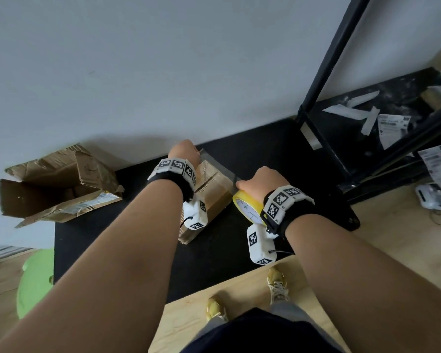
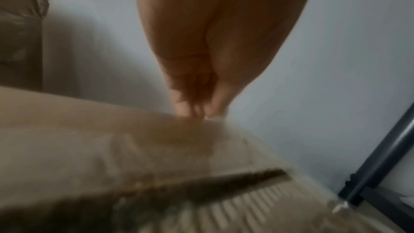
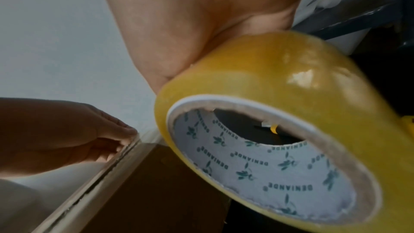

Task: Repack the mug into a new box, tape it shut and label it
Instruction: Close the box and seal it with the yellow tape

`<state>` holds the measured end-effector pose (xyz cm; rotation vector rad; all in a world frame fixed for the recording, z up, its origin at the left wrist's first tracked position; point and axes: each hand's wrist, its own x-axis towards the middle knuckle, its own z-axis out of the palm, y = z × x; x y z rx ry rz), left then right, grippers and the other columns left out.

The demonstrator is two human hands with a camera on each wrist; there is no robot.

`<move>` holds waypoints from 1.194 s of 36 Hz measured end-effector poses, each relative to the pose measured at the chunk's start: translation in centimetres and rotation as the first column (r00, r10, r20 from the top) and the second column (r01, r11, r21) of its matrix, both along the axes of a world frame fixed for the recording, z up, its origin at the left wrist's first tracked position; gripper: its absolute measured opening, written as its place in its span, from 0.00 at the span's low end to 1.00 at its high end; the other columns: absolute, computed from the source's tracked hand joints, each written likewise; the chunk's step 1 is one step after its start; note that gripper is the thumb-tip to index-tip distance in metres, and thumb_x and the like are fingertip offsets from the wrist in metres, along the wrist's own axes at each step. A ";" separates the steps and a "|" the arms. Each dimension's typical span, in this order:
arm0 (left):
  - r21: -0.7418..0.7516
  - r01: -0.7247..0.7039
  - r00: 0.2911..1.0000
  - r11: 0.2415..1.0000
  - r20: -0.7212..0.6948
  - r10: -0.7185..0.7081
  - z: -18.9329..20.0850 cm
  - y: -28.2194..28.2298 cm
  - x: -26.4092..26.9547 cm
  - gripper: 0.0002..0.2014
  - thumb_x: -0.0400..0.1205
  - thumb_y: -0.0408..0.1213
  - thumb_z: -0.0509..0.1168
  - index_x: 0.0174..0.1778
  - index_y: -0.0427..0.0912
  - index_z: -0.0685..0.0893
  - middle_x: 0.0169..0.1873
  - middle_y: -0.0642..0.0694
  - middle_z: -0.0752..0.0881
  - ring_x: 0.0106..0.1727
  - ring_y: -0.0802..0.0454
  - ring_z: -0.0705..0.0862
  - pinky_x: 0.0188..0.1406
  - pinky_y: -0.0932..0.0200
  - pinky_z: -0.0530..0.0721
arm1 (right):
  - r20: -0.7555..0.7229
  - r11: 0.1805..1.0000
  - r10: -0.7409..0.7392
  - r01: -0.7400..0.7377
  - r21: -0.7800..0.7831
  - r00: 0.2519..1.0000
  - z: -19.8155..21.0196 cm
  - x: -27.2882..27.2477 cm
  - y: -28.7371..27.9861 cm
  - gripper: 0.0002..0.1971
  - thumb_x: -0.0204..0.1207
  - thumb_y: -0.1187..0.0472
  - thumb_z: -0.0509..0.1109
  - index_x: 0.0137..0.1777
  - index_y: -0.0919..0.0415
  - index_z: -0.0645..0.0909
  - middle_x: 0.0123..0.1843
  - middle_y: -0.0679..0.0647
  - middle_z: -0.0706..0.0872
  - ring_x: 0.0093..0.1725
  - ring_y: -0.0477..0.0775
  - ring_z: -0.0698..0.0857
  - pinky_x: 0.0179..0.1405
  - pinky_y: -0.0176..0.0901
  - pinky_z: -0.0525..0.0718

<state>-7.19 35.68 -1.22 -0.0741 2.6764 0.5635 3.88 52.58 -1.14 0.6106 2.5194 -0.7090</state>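
A small closed cardboard box (image 1: pixel 211 192) stands on the black mat, its flaps meeting in a seam (image 2: pixel 201 187). A clear strip of tape (image 1: pixel 217 163) stretches over its top from my left hand (image 1: pixel 185 151) to the yellow tape roll (image 1: pixel 247 207). At the box's far edge my left hand (image 2: pixel 197 109) pinches the tape end, fingertips together. My right hand (image 1: pixel 262 182) grips the roll (image 3: pixel 280 130) just right of the box, thumb across its outer face. The left hand (image 3: pixel 107 141) also shows at the box edge in the right wrist view. The mug is not visible.
A torn, opened old cardboard box (image 1: pixel 59 184) lies at the left against the white wall. A black metal rack (image 1: pixel 341 103) stands at the right with paper labels (image 1: pixel 392 128) and tape scraps on its shelf. A green object (image 1: pixel 35 281) sits on the wooden floor at lower left.
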 end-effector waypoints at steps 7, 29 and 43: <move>-0.014 0.011 0.995 1.000 0.099 -0.010 -1.5 0.2 -0.2 0.11 0.82 0.36 0.64 0.52 0.34 0.88 0.49 0.39 0.89 0.53 0.39 0.86 0.53 0.49 0.85 | 0.004 1.000 0.003 -0.003 0.010 1.000 -0.7 -0.3 -0.1 0.23 0.72 0.38 0.67 0.34 0.60 0.80 0.29 0.52 0.82 0.29 0.54 0.82 0.28 0.39 0.74; 0.318 -0.175 0.983 0.932 0.004 0.183 -1.4 -0.2 2.3 0.13 0.82 0.45 0.64 0.44 0.41 0.89 0.32 0.47 0.86 0.34 0.51 0.81 0.32 0.62 0.75 | 0.032 0.999 0.039 -0.039 0.015 0.999 -2.1 0.2 -0.5 0.24 0.79 0.40 0.61 0.36 0.61 0.80 0.34 0.54 0.84 0.32 0.53 0.83 0.28 0.42 0.73; 0.298 -0.276 0.961 0.914 0.122 0.250 -1.0 -1.4 5.2 0.10 0.75 0.49 0.74 0.45 0.47 0.92 0.37 0.51 0.90 0.39 0.53 0.87 0.36 0.61 0.82 | -0.045 0.998 -0.019 0.017 -0.053 0.999 -2.3 0.7 0.1 0.20 0.78 0.48 0.61 0.58 0.63 0.80 0.51 0.59 0.85 0.45 0.58 0.82 0.40 0.45 0.76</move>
